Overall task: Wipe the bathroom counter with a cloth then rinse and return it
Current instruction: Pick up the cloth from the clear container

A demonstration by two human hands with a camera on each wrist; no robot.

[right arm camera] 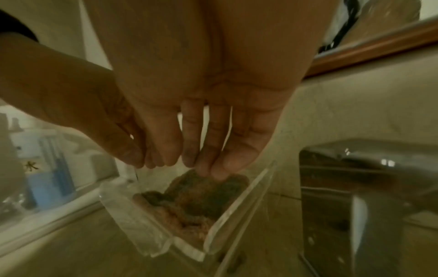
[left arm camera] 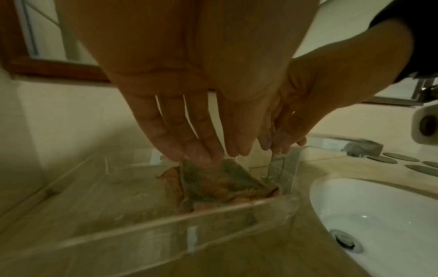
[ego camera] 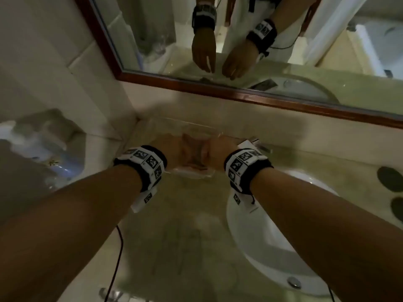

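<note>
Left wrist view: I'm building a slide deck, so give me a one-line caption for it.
Both hands' straight fingers, left hand and right hand, touch the orange cloth in a clear tray beside the sink.

Pale, marble-veined stone bathroom counter [ego camera: 174, 247] holding a tray and a basin.

A clear, shallow acrylic tray [left arm camera: 166, 223] sits on the counter at the back corner, just left of the white oval ceramic sink basin [ego camera: 261, 247] set into the stone. Dark round coaster-like discs [ego camera: 390, 178] lie on the counter on the basin's far right. A chrome tap [right arm camera: 355, 187] stands behind the basin, just right of the tray.
</note>
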